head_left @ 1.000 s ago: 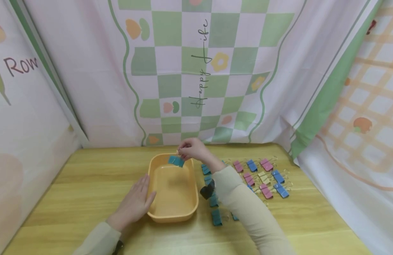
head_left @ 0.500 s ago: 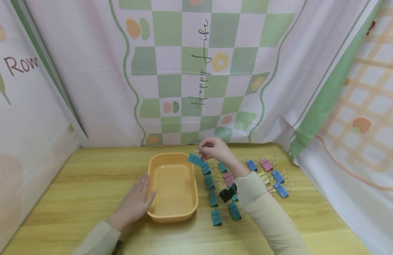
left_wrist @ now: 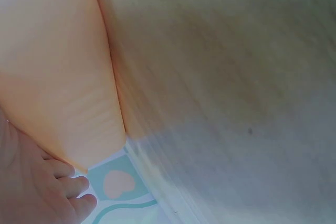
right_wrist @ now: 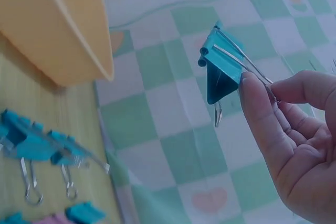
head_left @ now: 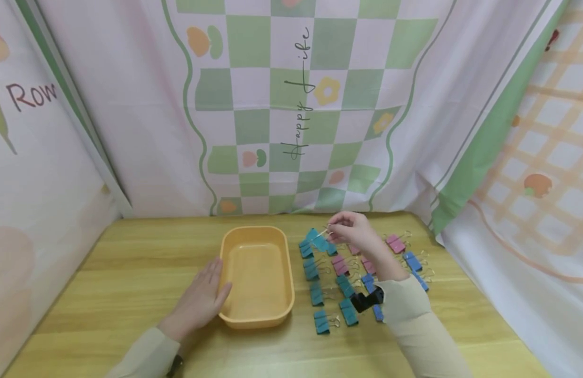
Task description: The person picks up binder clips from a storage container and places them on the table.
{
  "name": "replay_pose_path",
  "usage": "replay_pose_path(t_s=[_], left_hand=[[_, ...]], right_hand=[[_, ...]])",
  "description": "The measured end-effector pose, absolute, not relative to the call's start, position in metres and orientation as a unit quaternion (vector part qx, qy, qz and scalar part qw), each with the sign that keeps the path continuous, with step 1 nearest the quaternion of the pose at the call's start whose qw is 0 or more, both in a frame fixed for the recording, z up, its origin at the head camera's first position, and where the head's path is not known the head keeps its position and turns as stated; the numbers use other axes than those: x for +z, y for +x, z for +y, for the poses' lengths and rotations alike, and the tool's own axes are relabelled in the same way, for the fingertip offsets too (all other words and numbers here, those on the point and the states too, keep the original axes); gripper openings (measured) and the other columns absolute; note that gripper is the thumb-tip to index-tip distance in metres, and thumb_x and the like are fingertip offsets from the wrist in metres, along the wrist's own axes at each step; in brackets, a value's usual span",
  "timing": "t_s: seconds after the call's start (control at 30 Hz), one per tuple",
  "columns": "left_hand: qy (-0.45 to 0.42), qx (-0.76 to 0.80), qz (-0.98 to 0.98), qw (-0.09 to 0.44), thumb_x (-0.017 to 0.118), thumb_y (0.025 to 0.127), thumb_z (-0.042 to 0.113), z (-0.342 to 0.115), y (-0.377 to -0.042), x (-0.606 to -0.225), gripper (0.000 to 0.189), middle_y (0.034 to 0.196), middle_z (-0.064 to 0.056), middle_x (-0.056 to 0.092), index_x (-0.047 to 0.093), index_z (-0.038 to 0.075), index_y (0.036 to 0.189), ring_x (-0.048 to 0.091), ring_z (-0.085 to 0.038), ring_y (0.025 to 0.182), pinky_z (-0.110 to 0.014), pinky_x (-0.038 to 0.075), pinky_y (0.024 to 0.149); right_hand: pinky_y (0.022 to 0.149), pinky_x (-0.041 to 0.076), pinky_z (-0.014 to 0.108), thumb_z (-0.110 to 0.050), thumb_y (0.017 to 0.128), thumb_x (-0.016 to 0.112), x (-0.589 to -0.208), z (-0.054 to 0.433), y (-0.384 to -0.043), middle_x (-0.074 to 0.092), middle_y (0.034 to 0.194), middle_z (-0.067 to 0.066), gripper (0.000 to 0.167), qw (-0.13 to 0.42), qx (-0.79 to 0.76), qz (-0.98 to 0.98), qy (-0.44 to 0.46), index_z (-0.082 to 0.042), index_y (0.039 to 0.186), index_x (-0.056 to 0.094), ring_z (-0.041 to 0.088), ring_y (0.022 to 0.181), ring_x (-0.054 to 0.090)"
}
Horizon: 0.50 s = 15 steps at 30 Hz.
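My right hand [head_left: 354,233] pinches a teal binder clip [head_left: 316,240] by its wire handle, above the back of the clip rows. In the right wrist view the thumb and index finger grip one handle of this binder clip [right_wrist: 223,61], while its other handle hangs below. My left hand [head_left: 199,299] lies with straight fingers against the left side of a yellow tray [head_left: 255,289], whose bare floor shows. Its fingers [left_wrist: 73,186] touch the tray wall [left_wrist: 58,66] in the left wrist view.
Right of the tray lie several teal binder clips [head_left: 321,322] in rows. Pink clips [head_left: 340,265] and blue clips [head_left: 412,261] sit farther right, some hidden by the right forearm. A patterned curtain [head_left: 291,178] hangs along the table's back edge.
My right hand has carried the teal binder clip rightward, from above the tray, past its right rim, to over the clip rows. The left hand and the tray stay put.
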<state>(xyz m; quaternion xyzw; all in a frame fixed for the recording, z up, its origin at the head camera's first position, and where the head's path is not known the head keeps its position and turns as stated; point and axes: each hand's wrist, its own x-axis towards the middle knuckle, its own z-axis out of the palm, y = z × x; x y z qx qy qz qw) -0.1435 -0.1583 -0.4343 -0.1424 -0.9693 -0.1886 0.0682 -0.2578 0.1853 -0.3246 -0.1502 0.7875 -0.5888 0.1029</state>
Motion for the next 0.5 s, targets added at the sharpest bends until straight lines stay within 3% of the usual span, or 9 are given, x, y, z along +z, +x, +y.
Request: replay_pose_path(t_s=[0.3, 0.5], left_hand=[[-0.147, -0.186, -0.969, 0.071, 0.036, 0.099, 0.031, -0.158, -0.143, -0.433, 0.062, 0.144, -0.028, 0.017, 0.019, -0.015, 0.138, 0.020, -0.040, 0.132, -0.050, 0.018, 0.107], [-0.146, -0.187, -0.969, 0.069, 0.036, 0.099, 0.032, -0.158, -0.143, -0.433, 0.063, 0.145, -0.027, 0.017, 0.019, -0.014, 0.139, 0.019, -0.040, 0.133, -0.050, 0.018, 0.107]], right_hand=[[0.078, 0.053, 0.039, -0.004, 0.093, 0.051, -0.341, 0.240, -0.242, 0.060, 0.095, 0.023, 0.026, 0.090, -0.611, 0.777, -0.118, 0.016, 0.108, 0.045, 0.021, 0.078, 0.064], [0.073, 0.054, 0.032, 0.001, 0.092, 0.048, -0.349, 0.268, -0.233, 0.060, 0.089, 0.019, 0.022, 0.071, -0.616, 0.777, -0.108, 0.019, 0.105, 0.045, 0.019, 0.075, 0.065]])
